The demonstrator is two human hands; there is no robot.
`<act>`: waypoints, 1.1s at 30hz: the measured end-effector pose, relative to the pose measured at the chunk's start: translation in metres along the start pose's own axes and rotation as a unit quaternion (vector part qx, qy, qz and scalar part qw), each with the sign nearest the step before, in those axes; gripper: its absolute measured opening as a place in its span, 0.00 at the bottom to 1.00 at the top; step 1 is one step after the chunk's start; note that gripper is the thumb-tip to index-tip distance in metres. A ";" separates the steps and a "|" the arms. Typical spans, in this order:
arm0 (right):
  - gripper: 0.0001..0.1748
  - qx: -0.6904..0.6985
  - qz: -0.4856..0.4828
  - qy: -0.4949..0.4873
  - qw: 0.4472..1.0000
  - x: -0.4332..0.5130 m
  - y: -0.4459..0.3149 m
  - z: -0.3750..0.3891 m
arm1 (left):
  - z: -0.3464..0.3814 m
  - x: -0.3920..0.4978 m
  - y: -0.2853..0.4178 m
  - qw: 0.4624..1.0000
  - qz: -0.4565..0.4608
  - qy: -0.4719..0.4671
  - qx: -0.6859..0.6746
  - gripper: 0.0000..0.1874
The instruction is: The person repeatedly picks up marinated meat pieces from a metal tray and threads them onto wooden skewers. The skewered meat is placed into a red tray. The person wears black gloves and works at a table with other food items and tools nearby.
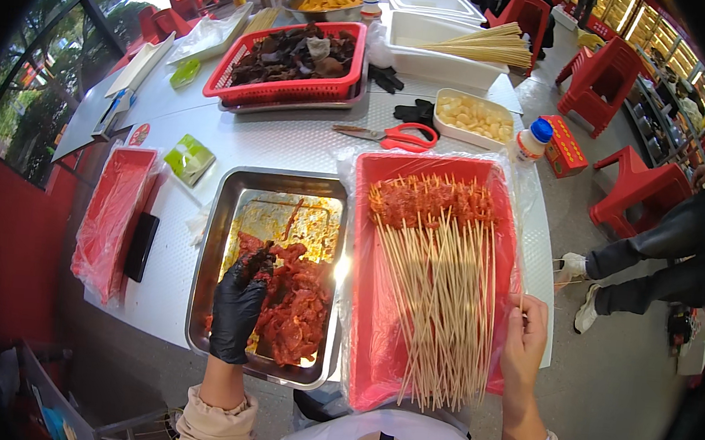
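Note:
My left hand, in a black glove, is over the left part of a steel tray, its fingers closed at a piece of the red marinated meat; whether it grips the piece is hard to see. My bare right hand holds a thin wooden skewer upright at the right edge of a red plastic-lined tray. Inside that tray lie many skewers, their far ends threaded with red meat.
Beyond the trays lie red-handled scissors, a box of pale pieces, a white bottle with a blue cap and a red basket of dark fungus. A narrow red tray and a black phone are at left. A person's legs show at right.

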State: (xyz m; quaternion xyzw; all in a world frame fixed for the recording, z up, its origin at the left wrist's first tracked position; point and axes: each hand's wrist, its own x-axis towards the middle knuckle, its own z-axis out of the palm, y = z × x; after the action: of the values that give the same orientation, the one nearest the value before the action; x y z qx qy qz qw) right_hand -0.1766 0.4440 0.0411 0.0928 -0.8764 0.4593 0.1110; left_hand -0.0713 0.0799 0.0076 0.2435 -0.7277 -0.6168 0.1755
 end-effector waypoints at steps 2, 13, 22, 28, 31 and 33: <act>0.11 0.045 0.039 -0.012 0.998 -0.001 -0.003 -0.008 | -0.010 -0.001 -0.001 0.970 0.070 -0.037 0.229 0.20; 0.14 0.139 0.152 -0.085 0.975 -0.016 -0.033 -0.016 | 0.024 0.034 0.007 0.786 0.279 -0.193 0.517 0.10; 0.15 0.152 0.166 -0.121 0.967 -0.026 -0.036 -0.011 | 0.037 0.050 -0.004 0.748 0.197 -0.252 0.581 0.09; 0.15 0.159 0.166 -0.132 0.964 -0.025 -0.037 -0.013 | 0.015 0.054 -0.006 0.777 0.196 -0.118 0.586 0.11; 0.15 0.158 0.153 -0.149 0.964 -0.025 -0.037 -0.011 | 0.019 0.046 0.002 0.761 0.274 -0.088 0.581 0.16; 0.16 0.172 0.146 -0.156 0.962 -0.025 -0.032 -0.009 | 0.023 0.041 0.005 0.763 0.304 -0.155 0.549 0.15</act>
State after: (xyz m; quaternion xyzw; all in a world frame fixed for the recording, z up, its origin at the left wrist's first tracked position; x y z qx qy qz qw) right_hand -0.1433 0.4351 0.0643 0.0521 -0.7949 0.5939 -0.1126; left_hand -0.1187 0.0760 0.0061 -0.0346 -0.9950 -0.0560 0.0749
